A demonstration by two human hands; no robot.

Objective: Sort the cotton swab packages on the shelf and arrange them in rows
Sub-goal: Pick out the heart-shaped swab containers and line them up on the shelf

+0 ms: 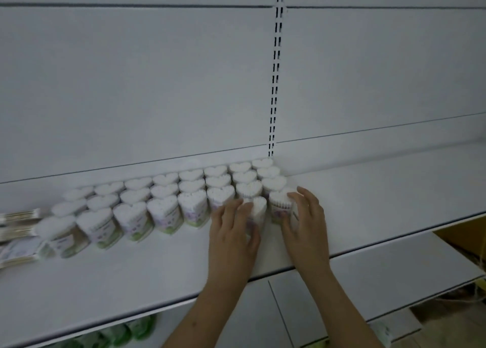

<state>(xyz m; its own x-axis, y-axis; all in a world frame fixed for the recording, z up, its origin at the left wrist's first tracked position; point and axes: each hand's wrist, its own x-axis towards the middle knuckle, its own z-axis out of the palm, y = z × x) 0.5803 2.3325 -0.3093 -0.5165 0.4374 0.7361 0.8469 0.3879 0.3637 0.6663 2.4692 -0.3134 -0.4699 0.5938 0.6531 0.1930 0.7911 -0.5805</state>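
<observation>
Two heart-shaped cotton swab packs are being held at the right end of a white shelf (157, 263), at the front of a block of matching packs.

The left pack (256, 211) is being gripped by the left hand (232, 232), with the fingers curled over its left side and the thumb pressed low on its front. This pack is being tilted, its white top turned toward the right. The right pack (280, 203) is being held upright by the right hand (306, 221), whose fingers are wrapped over its right side and top edge. The two packs are being kept just beside each other, a narrow gap showing between them.

Behind and to the left, the rows (157, 195) of heart-topped packs are being displayed three deep, touching one another, running from the far left to the slotted upright (274, 84) in the back panel. The two held packs are being positioned just in front of the rows' right end.

At the far left edge, flat swab packets (18, 232) are being stacked, blurred. Green items (126, 332) are being glimpsed on a lower shelf, too blurred to tell what they are. A yellow box (465, 234) is being partly shown at the right, below the shelf edge.
</observation>
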